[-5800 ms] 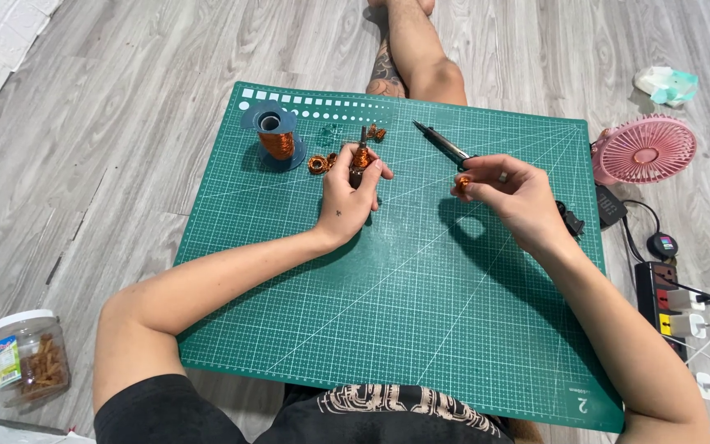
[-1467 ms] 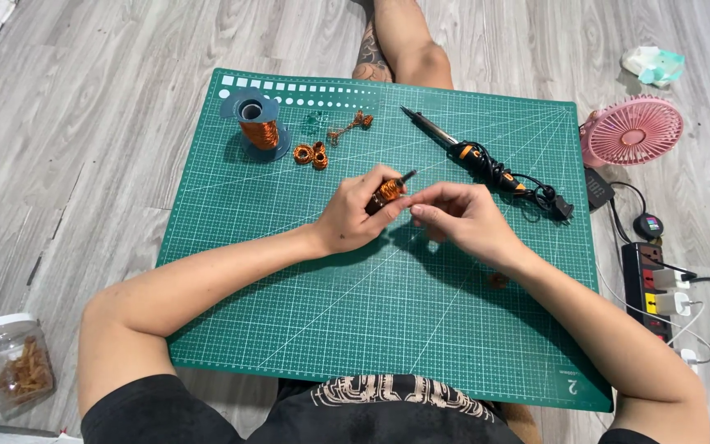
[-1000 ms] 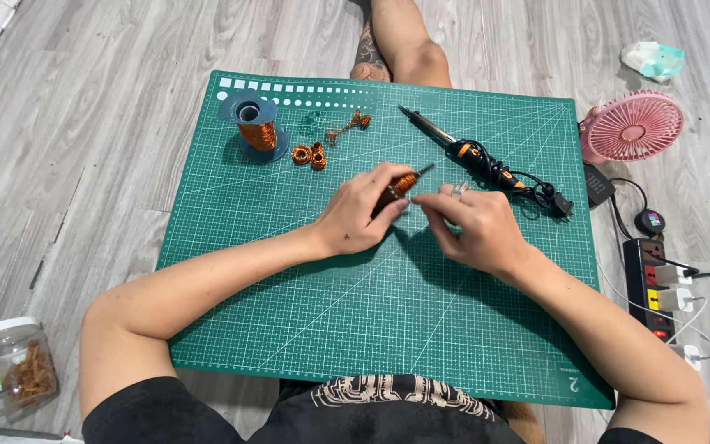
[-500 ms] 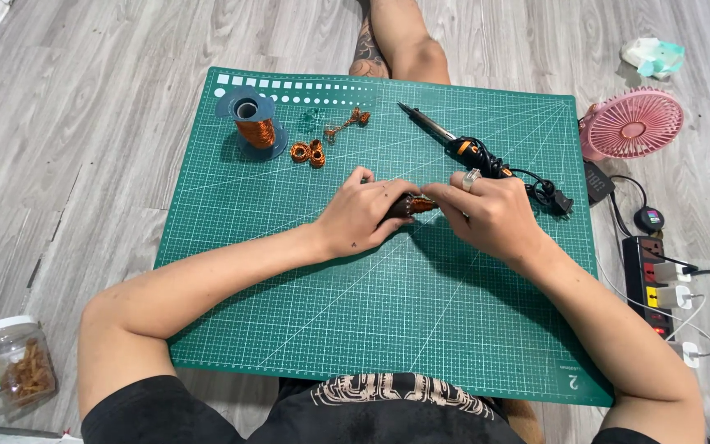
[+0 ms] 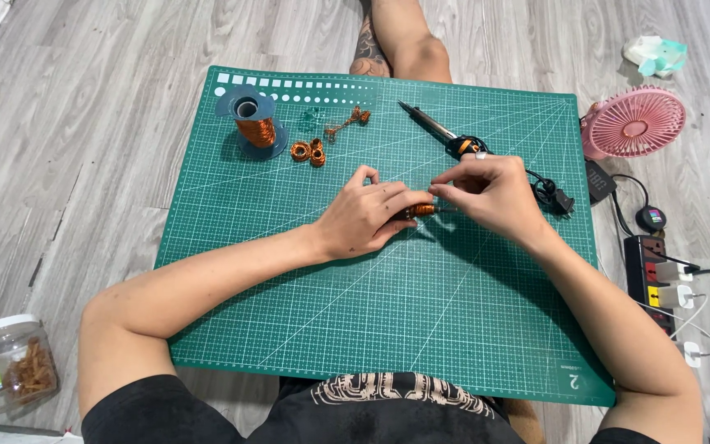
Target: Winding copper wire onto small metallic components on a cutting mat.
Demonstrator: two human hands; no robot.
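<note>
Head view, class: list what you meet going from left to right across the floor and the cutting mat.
Plastic jar → copper wire spool → small copper coils → left hand → right hand → pink fan → power strip.

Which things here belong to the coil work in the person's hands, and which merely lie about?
In use: left hand, right hand, small copper coil, copper wire spool, finished coils, cutting mat.

Lying about: soldering iron, pink fan, power strip, plastic jar.

Green cutting mat [image 5: 289, 329]; wire spool [image 5: 254, 123]; soldering iron [image 5: 441, 133]; pink fan [image 5: 634, 123]; power strip [image 5: 655, 279]; plastic jar [image 5: 14, 366].
</note>
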